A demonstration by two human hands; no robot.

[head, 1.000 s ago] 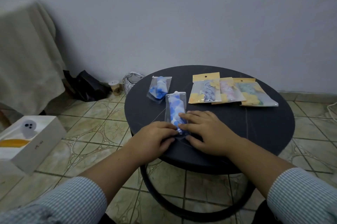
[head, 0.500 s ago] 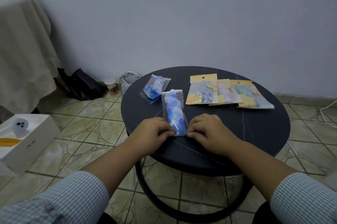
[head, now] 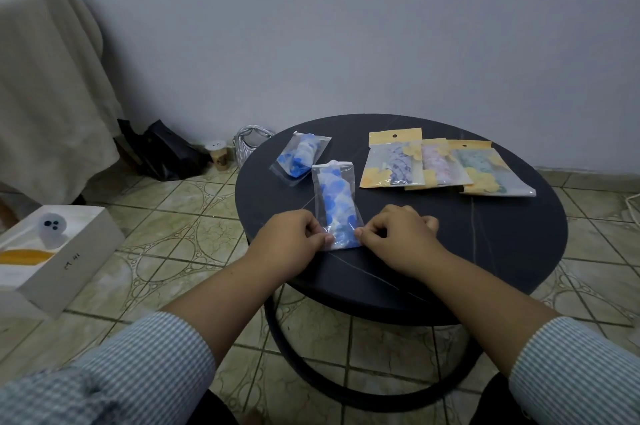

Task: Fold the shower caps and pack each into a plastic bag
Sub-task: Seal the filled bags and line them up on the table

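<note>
A clear plastic bag holding a folded blue-and-white shower cap (head: 335,203) lies on the round black table (head: 485,251), long side pointing away from me. My left hand (head: 294,237) pinches its near left corner. My right hand (head: 394,234) pinches its near right corner, fingers curled. A second clear bag with a blue-and-white cap (head: 300,157) lies behind it to the left. Three yellow-trimmed bags with folded caps (head: 436,165) overlap in a row at the back right of the table.
A white box (head: 52,251) sits on the tiled floor at the left. Against the wall are a black bag (head: 166,151), a small cup (head: 217,154) and a silvery bag (head: 249,144). A beige cloth (head: 48,95) hangs at far left.
My right hand slid off the top of the bag to its near right corner, and both hands now pinch the near end. The view shifted slightly.
</note>
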